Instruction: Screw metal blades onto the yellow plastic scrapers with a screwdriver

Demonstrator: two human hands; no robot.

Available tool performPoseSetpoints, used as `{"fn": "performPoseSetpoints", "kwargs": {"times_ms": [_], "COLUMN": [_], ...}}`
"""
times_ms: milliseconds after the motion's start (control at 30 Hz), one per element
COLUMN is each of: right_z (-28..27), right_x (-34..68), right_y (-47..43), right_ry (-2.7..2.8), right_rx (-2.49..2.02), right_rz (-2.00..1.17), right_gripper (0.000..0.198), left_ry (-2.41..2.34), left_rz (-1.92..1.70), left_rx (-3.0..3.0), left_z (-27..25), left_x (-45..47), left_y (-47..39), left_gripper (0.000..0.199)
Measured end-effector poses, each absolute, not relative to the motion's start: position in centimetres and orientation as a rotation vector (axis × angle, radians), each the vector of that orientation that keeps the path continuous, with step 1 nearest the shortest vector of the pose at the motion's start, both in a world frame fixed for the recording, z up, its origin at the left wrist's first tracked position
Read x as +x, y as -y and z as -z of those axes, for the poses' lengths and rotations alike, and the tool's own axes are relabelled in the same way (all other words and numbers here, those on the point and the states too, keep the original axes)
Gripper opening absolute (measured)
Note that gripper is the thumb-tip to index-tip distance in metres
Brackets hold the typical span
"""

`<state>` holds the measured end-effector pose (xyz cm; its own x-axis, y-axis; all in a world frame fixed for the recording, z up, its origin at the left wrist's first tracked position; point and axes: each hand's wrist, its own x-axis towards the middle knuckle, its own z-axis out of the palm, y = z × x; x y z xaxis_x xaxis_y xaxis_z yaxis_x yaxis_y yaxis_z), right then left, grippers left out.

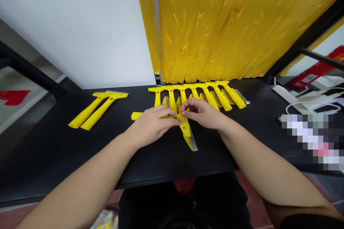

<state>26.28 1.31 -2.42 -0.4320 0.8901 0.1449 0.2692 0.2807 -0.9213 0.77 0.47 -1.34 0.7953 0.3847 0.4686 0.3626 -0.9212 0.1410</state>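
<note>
My left hand (pixel 152 125) is closed around the handle of a yellow scraper (pixel 185 128), which lies sideways low over the black table. The handle's end sticks out to the left of this hand. The scraper's head points toward me, with a metal blade (pixel 193 142) and a yellow cover piece (pixel 187 141) angled out at its lower end. My right hand (pixel 205 112) has its thumb and fingertips pinched together just above the head, near the handle joint. Whatever is between those fingertips is too small or hidden to name.
Behind my hands, several yellow scrapers (pixel 221 97) lie in a row, with blade pieces (pixel 228 96) among them. Two more scrapers (pixel 99 112) rest at the left on the black table (pixel 53 154). A white power strip (pixel 286 98) with cables lies at the right. Yellow plastic-wrapped goods (pixel 215 25) stand behind.
</note>
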Motion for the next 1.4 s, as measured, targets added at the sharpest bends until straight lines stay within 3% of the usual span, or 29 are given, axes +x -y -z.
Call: {"fn": "performPoseSetpoints", "kwargs": {"times_ms": [100, 300, 467, 700, 867, 1033, 1400], "right_z": [1.7, 0.6, 1.5, 1.2, 0.6, 0.7, 1.8], "right_x": [27.4, 28.7, 27.8, 28.1, 27.3, 26.8, 26.3], "right_y": [-1.2, -0.3, 0.1, -0.6, -0.1, 0.4, 0.8], "right_ry": [1.944, 2.200, 2.369, 1.913, 1.549, 1.505, 1.582], "right_rx": [-1.087, -1.066, -1.052, -1.146, -1.030, -0.991, -0.992], "right_rz": [-0.925, -1.316, -1.322, -1.301, -1.492, -1.477, -1.617], "right_gripper": [0.004, 0.011, 0.009, 0.013, 0.026, 0.045, 0.052], "left_ry": [-0.692, -0.986, -1.000, -0.782, -0.665, -0.597, -0.808], "left_rz": [-0.781, -0.993, -0.964, -1.048, -0.982, -0.925, -1.010], "left_rx": [2.969, 2.878, 2.844, 2.816, 2.857, 2.889, 2.961], "left_z": [1.1, 0.6, 0.8, 0.9, 1.1, 1.3, 1.4], "left_x": [0.6, 0.0, 0.1, 0.5, 0.9, 1.1, 0.8], "left_y": [-0.5, -0.8, -0.8, -0.6, -0.1, -0.1, -0.4], "left_gripper": [0.023, 0.021, 0.024, 0.018, 0.018, 0.017, 0.020]}}
